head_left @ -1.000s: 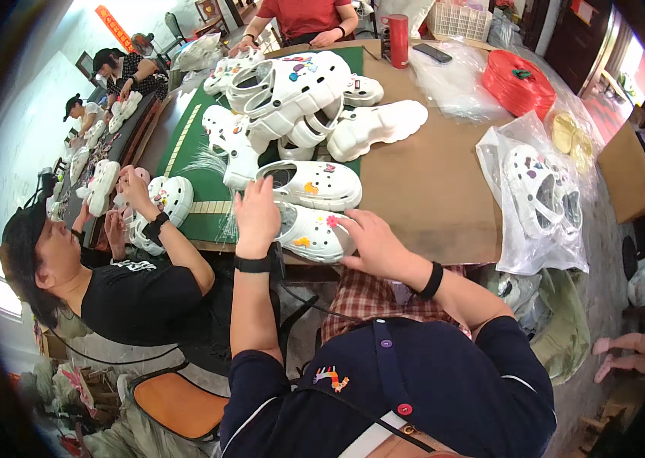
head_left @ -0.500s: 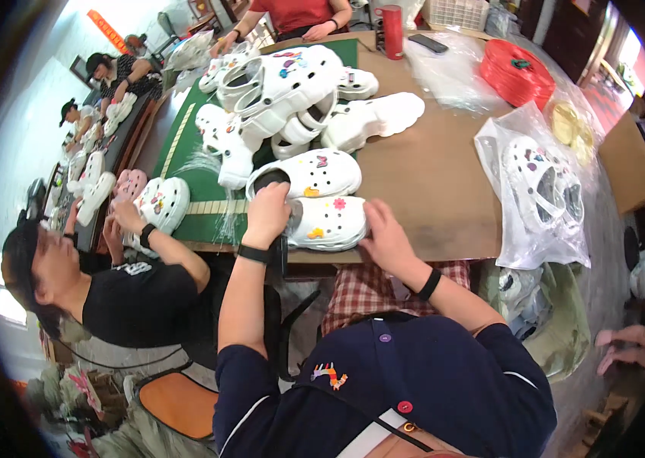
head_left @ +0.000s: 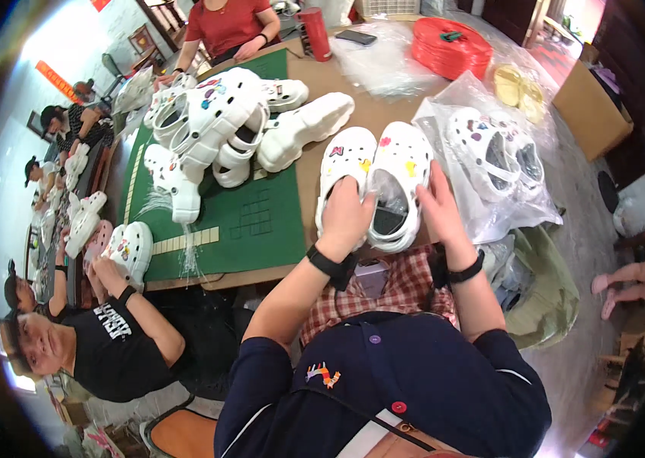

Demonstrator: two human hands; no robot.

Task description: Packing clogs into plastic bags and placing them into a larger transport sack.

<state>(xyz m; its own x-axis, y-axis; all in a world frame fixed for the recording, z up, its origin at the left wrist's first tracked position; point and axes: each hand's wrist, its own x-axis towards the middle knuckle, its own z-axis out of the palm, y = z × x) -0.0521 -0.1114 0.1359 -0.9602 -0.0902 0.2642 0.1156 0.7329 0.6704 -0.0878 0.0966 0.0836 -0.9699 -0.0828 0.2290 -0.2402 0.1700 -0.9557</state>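
Observation:
A pair of white clogs stands side by side at the table's front edge, toes pointing away from me. Small coloured charms sit on both. My left hand (head_left: 347, 217) reaches into the foot opening of the left clog (head_left: 347, 149), its fingers closed on the upper and partly hidden inside. Against the outer side of the right clog (head_left: 402, 145) lies my right hand (head_left: 444, 202), fingers stretched out and thumb apart, near the opening. Clear plastic shows inside the right clog.
White clogs (head_left: 215, 114) are heaped on the green mat (head_left: 261, 221) at left. At right lies a bagged pair of clogs (head_left: 482, 145). Red twine (head_left: 452, 47), a phone (head_left: 357, 37) and a red cup (head_left: 313, 34) stand farther back. Co-workers sit left and opposite.
The clog pair has moved right, off the mat's edge, and turned from toes rightward to toes away from me. My right hand has shifted from the toe to the outer side.

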